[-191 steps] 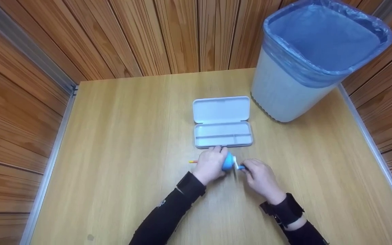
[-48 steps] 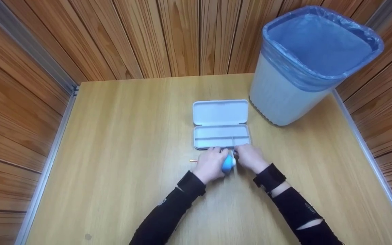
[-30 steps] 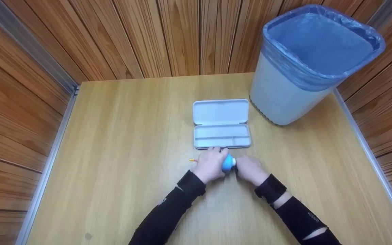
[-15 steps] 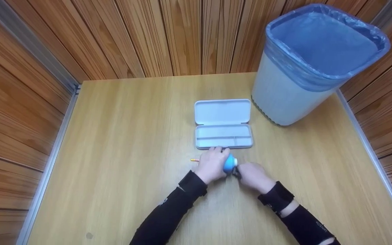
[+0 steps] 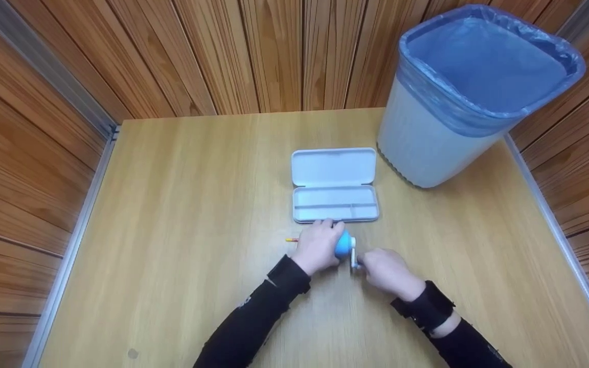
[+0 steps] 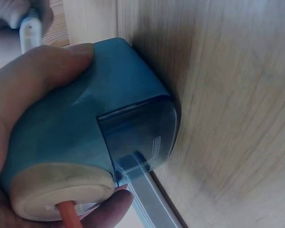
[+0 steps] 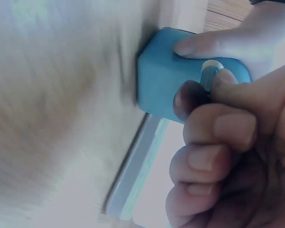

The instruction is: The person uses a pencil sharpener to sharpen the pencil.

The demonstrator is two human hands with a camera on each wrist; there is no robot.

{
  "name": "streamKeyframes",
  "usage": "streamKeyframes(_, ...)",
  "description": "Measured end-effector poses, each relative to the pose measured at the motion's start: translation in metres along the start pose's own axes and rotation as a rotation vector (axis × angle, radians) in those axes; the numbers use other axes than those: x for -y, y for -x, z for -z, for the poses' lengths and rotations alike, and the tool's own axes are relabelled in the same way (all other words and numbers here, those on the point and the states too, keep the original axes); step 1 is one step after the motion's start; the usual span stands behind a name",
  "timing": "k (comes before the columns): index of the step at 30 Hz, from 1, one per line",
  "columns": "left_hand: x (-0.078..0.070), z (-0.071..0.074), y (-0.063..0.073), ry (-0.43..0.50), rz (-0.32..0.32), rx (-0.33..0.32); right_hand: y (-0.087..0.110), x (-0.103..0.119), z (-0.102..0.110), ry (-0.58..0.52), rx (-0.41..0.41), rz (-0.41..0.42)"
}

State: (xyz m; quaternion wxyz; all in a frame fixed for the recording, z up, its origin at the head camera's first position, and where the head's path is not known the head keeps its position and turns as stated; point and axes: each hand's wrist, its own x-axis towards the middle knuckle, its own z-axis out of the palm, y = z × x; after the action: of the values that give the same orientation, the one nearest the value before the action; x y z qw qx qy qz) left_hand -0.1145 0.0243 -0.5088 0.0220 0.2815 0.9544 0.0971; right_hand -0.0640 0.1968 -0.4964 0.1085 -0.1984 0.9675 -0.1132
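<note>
Two hands [image 5: 316, 246] [image 5: 387, 272], two wrist straps [image 5: 288, 278] [image 5: 429, 306], one hand-crank pencil sharpener [image 5: 343, 245], one pencil [image 5: 291, 239], one pencil case [image 5: 333, 168], one bin [image 5: 422, 138], one bin liner [image 5: 489, 61] and one worktop [image 5: 197, 204] are visible.

A pale case [image 5: 334, 195] is lying open on the counter [image 5: 197, 204]. Near it, 1 whitish bin [image 5: 422, 138] is standing at the far right, wearing a blue liner [image 5: 486, 71]. Wood-panelled walls [image 5: 269, 61] are enclosing 3 sides.

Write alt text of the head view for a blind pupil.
The left hand grips a blue sharpener holding a pencil; the right hand pinches its crank. Beyond, on the table, are an open pale case and a lined bin.
</note>
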Motion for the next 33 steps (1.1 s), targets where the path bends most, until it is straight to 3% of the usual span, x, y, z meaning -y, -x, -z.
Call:
streamKeyframes(7,0.001,-0.001,0.0,0.013,-0.007,0.01,0.003,-0.001,0.004,-0.05,-0.037,0.007)
streamKeyframes(20,-0.001,-0.002,0.001,-0.012,-0.035,-0.061,0.001,-0.005,0.025,-0.143,-0.088,-0.001)
streamKeyframes(28,0.001,-0.001,0.002,-0.031,-0.039,-0.057,-0.017,-0.011,0.036,-0.128,-0.162,0.003)
streamKeyframes(33,0.001,-0.001,0.001,-0.032,-0.041,-0.054,-0.035,-0.017,0.04,-0.156,-0.124,-0.052)
